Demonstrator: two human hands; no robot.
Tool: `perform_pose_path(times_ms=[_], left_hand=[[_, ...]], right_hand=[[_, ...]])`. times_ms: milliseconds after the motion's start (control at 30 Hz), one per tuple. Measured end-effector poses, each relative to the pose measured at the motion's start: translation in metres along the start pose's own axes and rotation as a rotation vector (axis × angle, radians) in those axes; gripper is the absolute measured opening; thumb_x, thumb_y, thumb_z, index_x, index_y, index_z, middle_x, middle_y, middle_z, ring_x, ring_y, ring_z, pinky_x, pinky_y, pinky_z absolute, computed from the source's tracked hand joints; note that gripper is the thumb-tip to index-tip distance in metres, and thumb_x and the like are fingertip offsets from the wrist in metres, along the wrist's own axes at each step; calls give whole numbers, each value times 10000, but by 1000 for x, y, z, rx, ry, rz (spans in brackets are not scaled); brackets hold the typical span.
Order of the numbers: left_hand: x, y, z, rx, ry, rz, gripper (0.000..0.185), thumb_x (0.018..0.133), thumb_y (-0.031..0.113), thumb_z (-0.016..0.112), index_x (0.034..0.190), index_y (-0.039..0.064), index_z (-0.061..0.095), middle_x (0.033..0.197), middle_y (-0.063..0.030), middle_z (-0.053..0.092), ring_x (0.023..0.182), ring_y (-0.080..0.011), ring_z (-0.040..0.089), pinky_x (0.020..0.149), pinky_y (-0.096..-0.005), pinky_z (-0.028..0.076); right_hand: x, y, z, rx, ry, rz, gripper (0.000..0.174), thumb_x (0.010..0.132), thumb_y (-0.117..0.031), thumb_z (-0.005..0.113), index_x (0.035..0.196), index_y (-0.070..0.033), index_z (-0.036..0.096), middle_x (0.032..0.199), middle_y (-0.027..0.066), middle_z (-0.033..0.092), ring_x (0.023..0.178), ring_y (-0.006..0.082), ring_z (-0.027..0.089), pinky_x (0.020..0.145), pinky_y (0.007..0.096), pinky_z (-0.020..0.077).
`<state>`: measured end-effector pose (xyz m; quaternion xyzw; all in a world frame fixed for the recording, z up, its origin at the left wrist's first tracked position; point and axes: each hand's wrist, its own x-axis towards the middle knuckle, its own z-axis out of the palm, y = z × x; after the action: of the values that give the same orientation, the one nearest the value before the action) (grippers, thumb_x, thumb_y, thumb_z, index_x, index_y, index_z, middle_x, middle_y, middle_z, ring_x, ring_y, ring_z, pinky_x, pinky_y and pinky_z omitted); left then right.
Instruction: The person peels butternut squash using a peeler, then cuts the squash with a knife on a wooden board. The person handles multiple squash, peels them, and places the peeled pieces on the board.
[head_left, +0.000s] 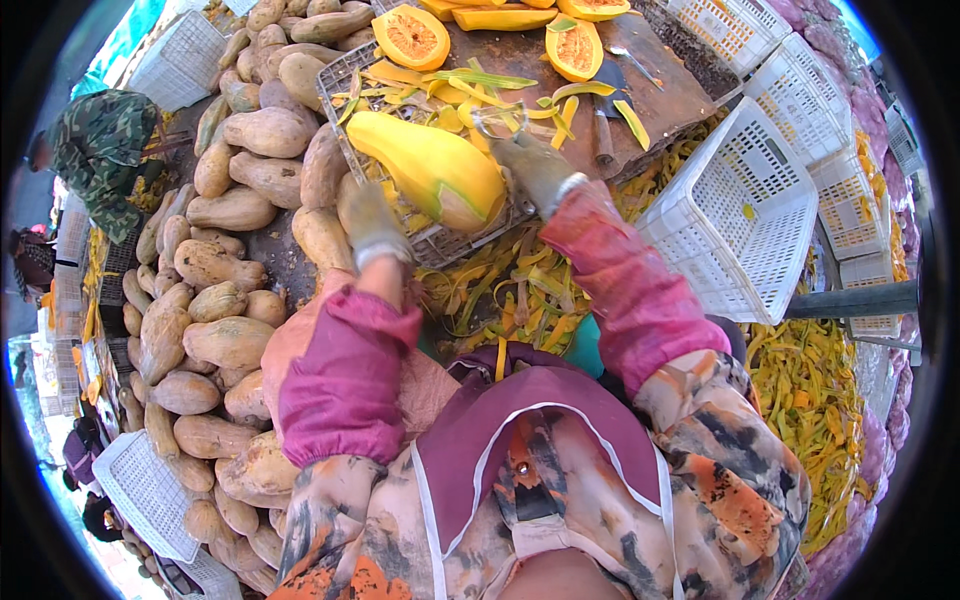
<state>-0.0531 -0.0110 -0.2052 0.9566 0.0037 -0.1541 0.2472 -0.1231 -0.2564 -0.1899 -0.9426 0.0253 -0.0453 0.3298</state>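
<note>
A mostly peeled yellow butternut-type squash lies across an upturned-looking plastic crate, with a pale, green-edged patch on its thick end. My right hand, in a dirty work glove, grips a Y-shaped peeler just beyond that thick end. Blur covers my gloved left hand at the squash's near left side, over unpeeled squashes; its finger positions are unclear. Peel strips lie behind the squash on the crate.
Unpeeled tan squashes are heaped on the left. Cut squash halves, a cleaver and a spoon lie on a board. White crates stand right. Peelings cover the ground. A person in camouflage is at left.
</note>
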Motion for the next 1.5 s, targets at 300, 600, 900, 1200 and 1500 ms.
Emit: perform_pose_path(times_ms=[300, 600, 900, 1200, 1500], left_hand=[[-64, 27, 59, -1869, -434, -374, 747, 958, 651, 347, 1438, 78, 357, 1390, -187, 477, 1246, -403, 486, 950, -604, 465], [-86, -14, 24, -1994, -507, -247, 849, 889, 758, 331, 1440, 114, 383, 1464, -175, 411, 1302, -412, 438, 1012, -610, 415], [-72, 4, 53, -2210, -513, -137, 899, 816, 851, 281, 1421, 199, 414, 1412, -104, 483, 1247, -390, 480, 964, -576, 442], [-65, 9, 63, -2271, -481, -291, 865, 758, 798, 539, 1411, 244, 417, 1421, -28, 470, 1263, -310, 466, 967, -543, 445], [-63, 24, 68, -2286, -524, -307, 811, 820, 767, 490, 1408, 210, 439, 1405, -74, 479, 1267, -350, 460, 1038, -574, 405]], right_hand=[[-13, -53, 25, 454, 115, 416, 489, 907, -375, 542, 1207, 9, 579, 1090, 170, 663, 998, 251, 618, 852, 357, 466], [-53, -74, 62, 1229, 59, 341, 404, 939, -329, 497, 1186, -18, 569, 981, 102, 655, 804, 188, 648, 669, 335, 536], [-5, -86, -5, 332, -466, 572, 333, 923, -370, 482, 985, -61, 588, 703, 96, 615, 683, 174, 651, 518, 295, 491], [-113, -101, 16, -391, -320, 36, 316, 913, -121, 507, 1222, -73, 547, 1043, 142, 634, 993, 307, 643, 780, 423, 534], [-86, -89, 27, -660, -205, -251, 175, 876, -105, 536, 1023, -57, 619, 889, 183, 642, 848, 337, 669, 681, 413, 551]])
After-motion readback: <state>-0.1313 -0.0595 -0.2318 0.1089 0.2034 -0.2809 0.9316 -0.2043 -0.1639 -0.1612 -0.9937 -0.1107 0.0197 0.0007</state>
